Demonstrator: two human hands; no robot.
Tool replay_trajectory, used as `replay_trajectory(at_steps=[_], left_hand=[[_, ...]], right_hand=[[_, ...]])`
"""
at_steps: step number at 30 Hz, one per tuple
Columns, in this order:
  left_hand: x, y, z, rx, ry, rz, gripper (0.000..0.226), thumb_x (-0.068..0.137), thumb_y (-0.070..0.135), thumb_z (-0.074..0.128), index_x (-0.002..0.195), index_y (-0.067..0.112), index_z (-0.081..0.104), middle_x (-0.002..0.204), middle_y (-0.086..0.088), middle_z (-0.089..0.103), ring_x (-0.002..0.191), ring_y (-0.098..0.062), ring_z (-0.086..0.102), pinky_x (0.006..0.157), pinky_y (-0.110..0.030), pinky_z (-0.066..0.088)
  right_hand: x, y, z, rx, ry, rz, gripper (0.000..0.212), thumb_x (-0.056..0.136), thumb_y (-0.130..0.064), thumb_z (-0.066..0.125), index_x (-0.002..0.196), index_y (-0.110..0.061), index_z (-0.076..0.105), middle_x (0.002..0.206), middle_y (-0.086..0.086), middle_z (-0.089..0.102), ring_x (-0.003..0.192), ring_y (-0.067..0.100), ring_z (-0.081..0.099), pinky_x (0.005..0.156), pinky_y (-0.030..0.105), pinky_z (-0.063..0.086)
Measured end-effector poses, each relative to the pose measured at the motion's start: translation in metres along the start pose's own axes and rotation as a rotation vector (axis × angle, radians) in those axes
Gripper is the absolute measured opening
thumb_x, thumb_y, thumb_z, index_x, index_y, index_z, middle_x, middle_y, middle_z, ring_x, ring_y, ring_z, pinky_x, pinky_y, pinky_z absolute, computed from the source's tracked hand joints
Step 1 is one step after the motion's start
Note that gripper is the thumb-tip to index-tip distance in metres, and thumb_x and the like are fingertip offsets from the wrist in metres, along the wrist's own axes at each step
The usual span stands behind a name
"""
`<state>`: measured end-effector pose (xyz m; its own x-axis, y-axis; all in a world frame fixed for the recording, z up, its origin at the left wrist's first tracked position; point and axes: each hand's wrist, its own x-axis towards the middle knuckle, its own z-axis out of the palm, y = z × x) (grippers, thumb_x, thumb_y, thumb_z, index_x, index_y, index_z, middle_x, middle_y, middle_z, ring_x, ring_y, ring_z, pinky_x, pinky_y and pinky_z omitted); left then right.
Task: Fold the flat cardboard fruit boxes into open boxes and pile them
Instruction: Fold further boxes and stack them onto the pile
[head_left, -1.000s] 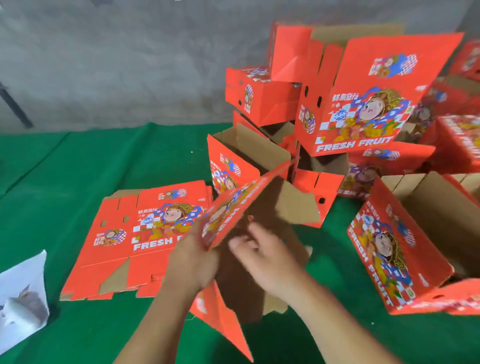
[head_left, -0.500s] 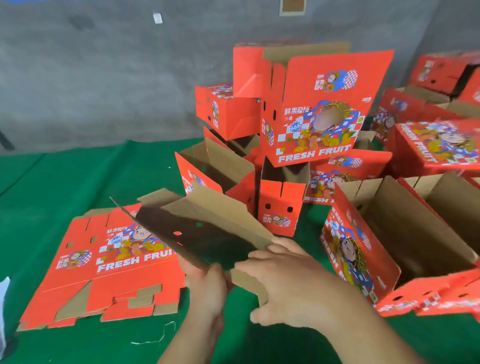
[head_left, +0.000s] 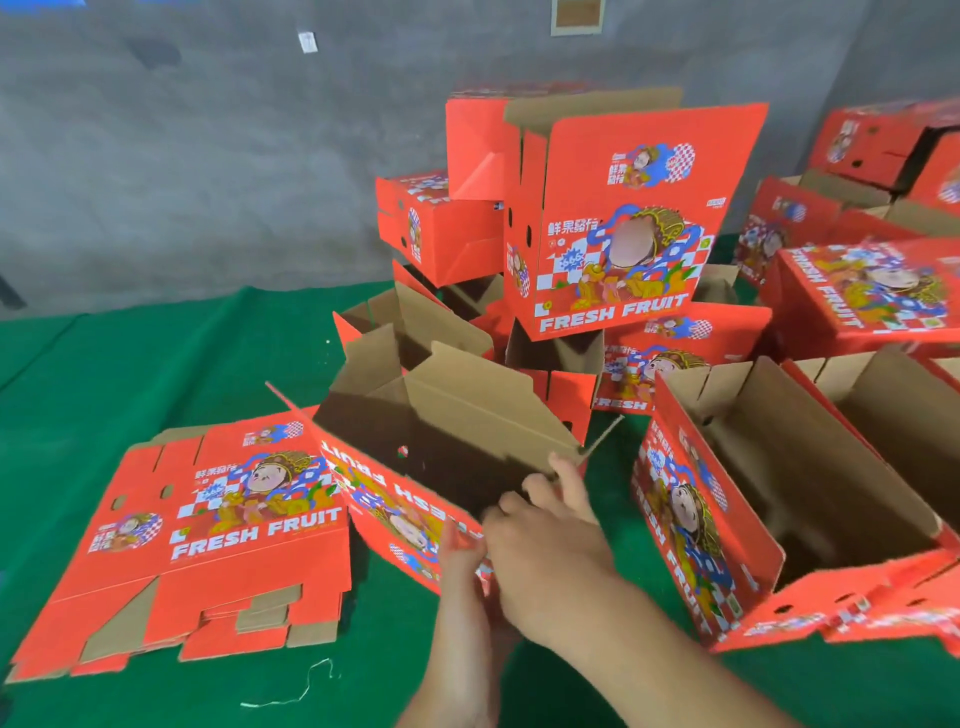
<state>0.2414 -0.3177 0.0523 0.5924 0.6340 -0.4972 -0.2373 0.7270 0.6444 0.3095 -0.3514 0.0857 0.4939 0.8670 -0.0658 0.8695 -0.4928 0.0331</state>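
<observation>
Box (head_left: 447, 457) half-opened, held tilted above flat stack (head_left: 208, 535) — left hand (head_left: 462, 566) pinches near printed wall, right hand (head_left: 545, 530) grips corner edge, squaring it; finished pile (head_left: 613, 223) behind.

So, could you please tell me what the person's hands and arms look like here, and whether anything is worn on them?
Both are bare: the left hand and right hand show no gloves, rings or watch, and no sleeves cover the forearms as far as the picture shows.

Both hands (head_left: 524, 545) gripping half-opened box (head_left: 447, 447), flat stack (head_left: 208, 530) left, folded pile (head_left: 613, 249) behind
</observation>
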Motion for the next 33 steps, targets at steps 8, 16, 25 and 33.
replay_trajectory(at_steps=[8,16,25,33], left_hand=[[0.053,0.077,-0.07,0.366,0.337,0.408,0.081,0.071,0.054,0.063,0.149,0.042,0.042,0.15,-0.004,0.05,0.12,-0.018,0.056,0.107,-0.038,0.041],[0.07,0.114,-0.107,0.674,-0.153,0.52,0.079,0.084,0.074,0.064,0.139,0.017,0.06,0.141,-0.007,0.063,0.137,-0.023,0.054,0.119,-0.056,0.031],[0.02,0.126,-0.107,1.257,-0.257,0.39,0.045,0.092,0.072,0.054,0.096,0.033,0.076,0.139,0.04,0.049,0.136,0.021,0.033,0.101,-0.005,0.028],[0.027,0.07,-0.081,1.116,0.297,0.82,0.048,0.101,0.048,0.036,0.084,0.012,0.061,0.093,-0.013,0.055,0.087,-0.03,0.055,0.088,-0.051,0.046]], right_hand=[[0.022,0.057,0.028,0.293,0.506,-0.089,0.037,0.084,-0.024,0.05,0.101,-0.037,0.08,0.133,-0.008,0.059,0.15,0.023,0.025,0.122,0.024,-0.012],[0.007,0.096,0.049,0.808,0.574,0.32,0.066,0.085,-0.04,0.057,0.139,-0.072,0.034,0.143,-0.023,0.021,0.14,0.01,0.017,0.107,0.035,0.029],[-0.004,0.108,0.077,1.146,0.464,0.458,0.034,0.09,-0.017,0.043,0.108,-0.033,0.067,0.138,0.004,0.062,0.127,0.031,0.053,0.111,0.05,0.039],[-0.01,0.104,0.08,1.16,0.479,0.322,0.069,0.092,-0.079,0.034,0.093,-0.024,0.074,0.088,-0.019,0.076,0.085,-0.004,0.07,0.074,0.021,0.054]])
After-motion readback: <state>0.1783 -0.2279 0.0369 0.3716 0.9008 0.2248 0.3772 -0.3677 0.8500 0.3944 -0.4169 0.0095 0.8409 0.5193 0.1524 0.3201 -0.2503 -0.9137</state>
